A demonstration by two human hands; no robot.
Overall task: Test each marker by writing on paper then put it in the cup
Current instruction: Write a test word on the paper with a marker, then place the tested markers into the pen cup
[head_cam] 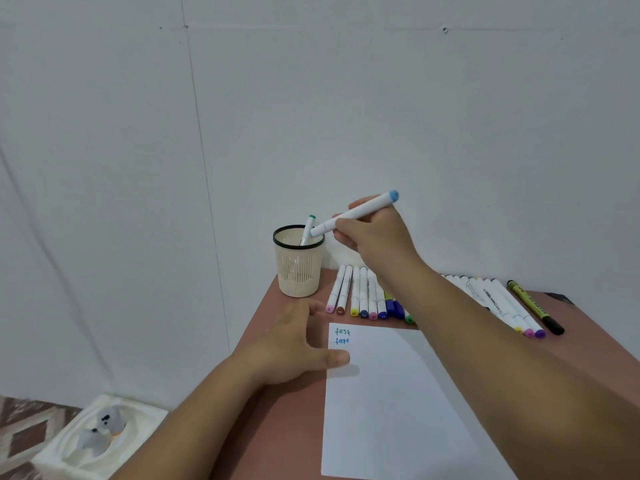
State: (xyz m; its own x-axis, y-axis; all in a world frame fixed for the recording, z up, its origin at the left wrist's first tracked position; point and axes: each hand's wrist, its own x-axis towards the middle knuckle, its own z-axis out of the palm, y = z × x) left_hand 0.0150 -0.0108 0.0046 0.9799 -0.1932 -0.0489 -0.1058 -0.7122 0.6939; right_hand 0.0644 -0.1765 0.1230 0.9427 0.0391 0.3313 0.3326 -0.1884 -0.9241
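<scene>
You are holding a white plastic marker with light blue caps [353, 215] in your right hand [374, 233], and your fingers [346, 233] are wrapped tight around its middle. The marker is up in the air, tilted, and its low end is sitting just over the rim of the cream plastic cup with a black rim [298, 261]. A white marker with a green cap [307, 231] is already standing inside that cup. Your left hand [298, 344] is resting flat on the reddish-brown desk [277, 427] with fingers loose and spread, and its thumb is pressing the edge of the white sheet of paper [388, 403]. The paper is showing the word "test" written twice in blue [342, 336]. Here is what could be going wrong: the cup looks light and thin, with little slits in its side, so bumping the rim with the marker could be tipping it over. It is also standing near the desk's far left corner, so it could be falling off. The marker is smooth and round, so letting go too early could be sending it rolling away. Your arm is crossing over the row of white markers with coloured caps [360, 292], so dropping low could be knocking them about.
</scene>
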